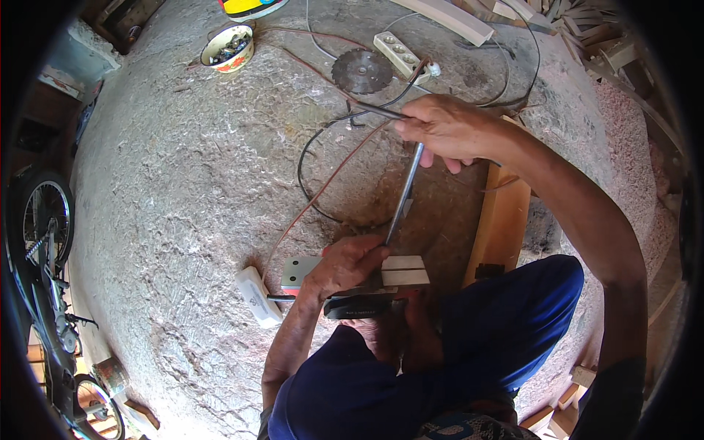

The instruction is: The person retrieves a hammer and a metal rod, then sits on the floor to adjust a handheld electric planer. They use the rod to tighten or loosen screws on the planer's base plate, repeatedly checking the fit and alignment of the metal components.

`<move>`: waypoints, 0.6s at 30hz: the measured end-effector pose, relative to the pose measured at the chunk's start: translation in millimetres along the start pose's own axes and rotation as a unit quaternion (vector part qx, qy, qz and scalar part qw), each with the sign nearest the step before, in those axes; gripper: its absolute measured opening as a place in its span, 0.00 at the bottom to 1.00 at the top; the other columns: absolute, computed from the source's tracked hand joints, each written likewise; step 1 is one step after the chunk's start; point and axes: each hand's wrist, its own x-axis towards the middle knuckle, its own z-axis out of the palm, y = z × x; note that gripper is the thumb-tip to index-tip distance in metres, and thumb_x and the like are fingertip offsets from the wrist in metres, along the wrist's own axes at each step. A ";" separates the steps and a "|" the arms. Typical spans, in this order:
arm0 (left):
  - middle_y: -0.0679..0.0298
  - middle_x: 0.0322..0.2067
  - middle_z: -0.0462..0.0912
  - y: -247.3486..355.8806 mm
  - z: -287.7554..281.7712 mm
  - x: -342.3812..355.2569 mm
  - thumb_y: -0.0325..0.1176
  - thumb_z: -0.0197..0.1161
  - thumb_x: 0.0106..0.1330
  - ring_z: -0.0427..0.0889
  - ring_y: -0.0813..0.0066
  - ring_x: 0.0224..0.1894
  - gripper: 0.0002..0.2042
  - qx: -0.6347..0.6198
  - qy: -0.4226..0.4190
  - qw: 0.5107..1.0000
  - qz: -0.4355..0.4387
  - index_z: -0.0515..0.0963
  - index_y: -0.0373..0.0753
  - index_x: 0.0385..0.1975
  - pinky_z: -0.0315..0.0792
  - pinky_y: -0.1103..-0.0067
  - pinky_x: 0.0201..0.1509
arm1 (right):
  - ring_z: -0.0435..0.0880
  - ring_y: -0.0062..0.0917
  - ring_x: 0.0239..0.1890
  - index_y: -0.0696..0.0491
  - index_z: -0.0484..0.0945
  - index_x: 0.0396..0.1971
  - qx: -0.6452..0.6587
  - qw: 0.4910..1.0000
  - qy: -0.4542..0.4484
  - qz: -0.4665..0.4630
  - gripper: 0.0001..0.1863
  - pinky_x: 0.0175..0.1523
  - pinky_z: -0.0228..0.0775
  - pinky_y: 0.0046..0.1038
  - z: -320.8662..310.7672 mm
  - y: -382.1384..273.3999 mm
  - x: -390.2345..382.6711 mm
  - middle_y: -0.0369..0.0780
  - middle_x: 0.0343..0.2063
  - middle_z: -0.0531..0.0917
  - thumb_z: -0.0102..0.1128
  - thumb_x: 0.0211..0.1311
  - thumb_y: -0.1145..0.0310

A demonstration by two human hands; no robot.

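Observation:
My right hand (440, 132) is closed around the upper end of a long, silvery metal rod (408, 183). A darker bar (378, 111) sticks out leftward from the same grip. The rod slants down to my left hand (345, 265), whose fingers are curled at its lower end. This hand rests over what looks like a power tool with flat metal plates (405, 271) facing up and a black side (359, 306). The rod's tip is hidden by the left fingers. My foot (368, 334) is close under the tool, between my bent knees.
A white socket block (258, 297) lies left of the tool. Farther off are a circular saw blade (361, 71), a power strip (400, 55), loose cables, and a bowl of small metal parts (228, 48). A wooden board (500, 224) is right; a bicycle (51, 286) stands left.

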 end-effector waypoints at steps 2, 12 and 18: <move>0.62 0.35 0.85 4.7 -3.0 23.2 0.42 0.57 0.79 0.84 0.75 0.39 0.16 -0.102 0.048 0.993 0.018 0.81 0.35 0.48 0.77 0.75 0.42 | 0.85 0.27 0.18 0.63 0.74 0.40 -0.120 0.988 0.061 -0.070 0.20 0.21 0.78 0.30 11.5 16.6 25.1 0.49 0.29 0.87 0.43 0.81 0.60; 0.63 0.34 0.84 34.3 -70.4 101.3 0.52 0.52 0.80 0.82 0.77 0.34 0.20 -0.532 0.221 0.788 0.217 0.75 0.38 0.49 0.74 0.81 0.33 | 0.87 0.37 0.23 0.65 0.76 0.33 -0.327 0.910 0.133 -0.218 0.16 0.25 0.78 0.38 25.1 -22.4 39.8 0.50 0.18 0.81 0.55 0.73 0.64; 0.62 0.40 0.86 50.6 -62.8 102.6 0.44 0.56 0.79 0.84 0.78 0.35 0.15 -0.701 0.216 0.648 0.202 0.76 0.38 0.51 0.77 0.83 0.31 | 0.90 0.37 0.29 0.61 0.79 0.34 -0.439 0.858 0.172 -0.203 0.13 0.30 0.82 0.38 26.1 -18.4 40.2 0.51 0.26 0.87 0.56 0.71 0.65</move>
